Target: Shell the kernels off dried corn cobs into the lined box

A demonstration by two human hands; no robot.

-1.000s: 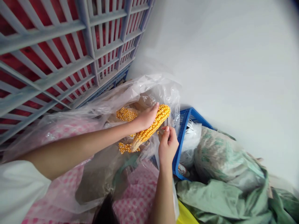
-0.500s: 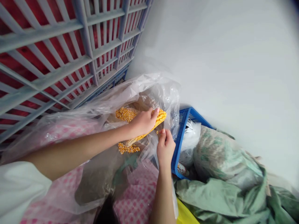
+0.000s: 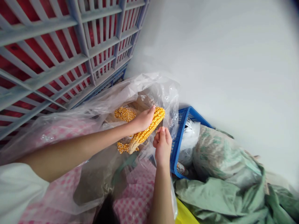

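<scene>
My left hand (image 3: pixel 144 120) is wrapped round an ear of corn (image 3: pixel 149 129), yellow with kernels over most of its length and a pale stalk end pointing down and left. Just below the cob's right end is my right hand (image 3: pixel 163 141), closed in a pinch with the thumb on top. A thin dark sliver shows above its fingertips, too small to name. Beneath both hands spreads a clear plastic bag (image 3: pixel 149 82). Loose corn kernels (image 3: pixel 125 114) lie inside it in a heap, and a smaller patch is partly hidden behind the cob.
Grey slatted crates (image 3: pixel 77 40) with red behind them rise on the left. A blue plastic basket (image 3: pixel 179 140) stands right of the bag, holding white plastic. Beside it lie a stuffed woven sack (image 3: pixel 217 152) and green cloth (image 3: pixel 217 196). A white wall (image 3: pixel 221 62) stands behind.
The ear of corn has turned in my left hand, showing more of its kernel rows and its stalk end. My right hand has shifted slightly left and stays pinched.
</scene>
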